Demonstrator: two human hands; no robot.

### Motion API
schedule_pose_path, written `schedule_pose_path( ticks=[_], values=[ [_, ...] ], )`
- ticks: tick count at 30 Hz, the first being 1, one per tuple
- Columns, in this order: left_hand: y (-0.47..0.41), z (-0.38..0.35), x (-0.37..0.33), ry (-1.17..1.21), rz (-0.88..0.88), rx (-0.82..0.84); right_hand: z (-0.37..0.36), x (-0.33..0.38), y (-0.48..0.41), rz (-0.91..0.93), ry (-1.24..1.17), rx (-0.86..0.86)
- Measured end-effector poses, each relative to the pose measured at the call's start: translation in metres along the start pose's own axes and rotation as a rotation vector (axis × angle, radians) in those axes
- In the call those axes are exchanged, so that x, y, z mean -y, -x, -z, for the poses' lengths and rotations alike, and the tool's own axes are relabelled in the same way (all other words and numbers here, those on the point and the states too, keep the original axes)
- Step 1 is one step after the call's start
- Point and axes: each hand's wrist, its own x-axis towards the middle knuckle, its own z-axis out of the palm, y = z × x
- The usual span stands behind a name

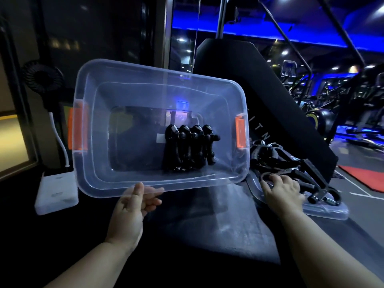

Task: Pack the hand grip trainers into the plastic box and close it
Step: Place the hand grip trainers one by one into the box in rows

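While box [133, 94] tilts, fan [42, 76] left, lid [326, 212] right

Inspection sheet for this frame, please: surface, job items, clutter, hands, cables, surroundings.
Surface: dark top, paler grey patch in the middle.
Job's things: clear plastic box open, tilted towards the camera; four grip trainers in a row inside, right of centre; loose trainers piled on the lid at right.
Clutter: white block and small black fan, left.
Hands: left hand grips the box's near rim; right hand rests on the loose pile, grasp unclear.
Cables: white cable rising from the block.
Surroundings: gym machines, blue lighting.
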Motion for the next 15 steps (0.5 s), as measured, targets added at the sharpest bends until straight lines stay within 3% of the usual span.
schedule_pose_path(
  ticks=[15],
  values=[
    [-0.0007,0.0001,0.0019,-0.017,-0.010,0.000,-0.0052,0.0099,0.0017,0.111,0.125,0.084]
  ],
)
